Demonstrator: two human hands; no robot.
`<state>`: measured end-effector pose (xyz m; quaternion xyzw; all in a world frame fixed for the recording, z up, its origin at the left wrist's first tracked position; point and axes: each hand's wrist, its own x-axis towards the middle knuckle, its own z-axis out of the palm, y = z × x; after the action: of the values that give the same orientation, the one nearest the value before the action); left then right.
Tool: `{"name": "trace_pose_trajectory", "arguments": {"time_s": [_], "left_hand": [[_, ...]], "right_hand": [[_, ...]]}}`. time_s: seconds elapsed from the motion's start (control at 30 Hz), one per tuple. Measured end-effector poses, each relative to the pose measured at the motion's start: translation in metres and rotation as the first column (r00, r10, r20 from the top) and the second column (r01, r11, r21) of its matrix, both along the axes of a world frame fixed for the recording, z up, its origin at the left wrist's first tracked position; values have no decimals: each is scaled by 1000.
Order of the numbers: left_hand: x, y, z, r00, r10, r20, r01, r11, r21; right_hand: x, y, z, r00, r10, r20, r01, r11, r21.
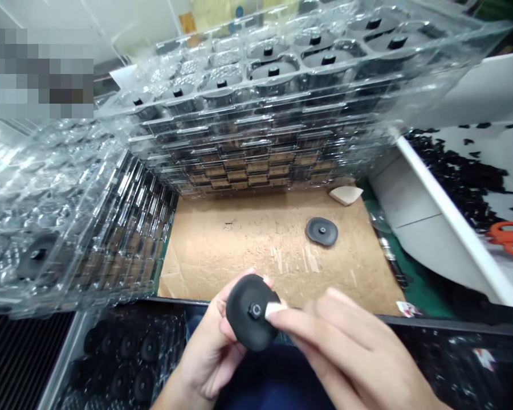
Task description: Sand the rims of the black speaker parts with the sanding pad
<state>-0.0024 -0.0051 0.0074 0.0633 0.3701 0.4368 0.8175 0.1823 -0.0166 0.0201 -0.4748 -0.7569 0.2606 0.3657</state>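
My left hand (pixel 211 347) is closed around the edge of a black rounded disc (pixel 248 327), held tilted above the cardboard's near edge. A short hollow post stands at the disc's middle. My right hand (pixel 346 341), partly blurred, pinches a small white piece (pixel 274 308) against the disc's face, just right of the post; its material is unclear. A second dark disc (pixel 322 231) with a central post lies flat on the cardboard (pixel 222 245). Behind it sits an off-white wedge-shaped piece (pixel 346 195).
Stacked clear plastic trays (pixel 248 122) with black-posted parts stand behind the cardboard, and another stack (pixel 68 228) rises at left. A white bin (pixel 453 222) at right holds small black pieces (pixel 461 165) and orange-handled scissors (pixel 511 238). Several black discs (pixel 128 344) sit in a tray lower left.
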Motion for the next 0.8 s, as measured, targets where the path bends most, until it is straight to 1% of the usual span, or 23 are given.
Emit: {"name": "trace_pose_trajectory", "arguments": {"time_s": [0.1,0.2,0.3,0.4,0.43,0.5,0.57,0.6,0.7,0.77,0.8], "left_hand": [[-2,-1,0,1000,-16,-10,16,1000,7],[-2,0,5,998,-11,-60,12,1000,4],[1,3,13,997,-56,-55,57,998,22],[1,3,17,997,-66,-26,67,997,38],[1,3,17,998,-65,-16,65,997,32],[2,2,17,998,-68,-2,68,998,18],[2,2,15,998,-70,7,70,997,11],[2,2,15,998,-62,5,62,998,7],[0,1,11,999,-40,-21,40,999,9],[-1,0,9,999,-36,-38,37,999,17],[-1,0,8,999,-35,-39,36,999,20]], "right_hand": [[-7,-1,-4,1000,-11,-1,11,1000,19],[-10,1,-3,1000,0,0,0,1000,19],[-7,6,0,998,66,15,-67,998,8],[0,12,3,991,134,-9,-134,989,-61],[2,14,4,992,124,-28,-126,988,-91],[4,16,7,997,47,-61,-53,992,-112],[3,15,10,997,-20,-69,15,997,-81],[1,14,12,997,-17,-69,14,999,-46],[-7,11,13,995,93,-25,-93,996,17],[-11,11,12,986,168,1,-168,986,-4],[-12,12,11,983,181,2,-181,983,-18]]}}
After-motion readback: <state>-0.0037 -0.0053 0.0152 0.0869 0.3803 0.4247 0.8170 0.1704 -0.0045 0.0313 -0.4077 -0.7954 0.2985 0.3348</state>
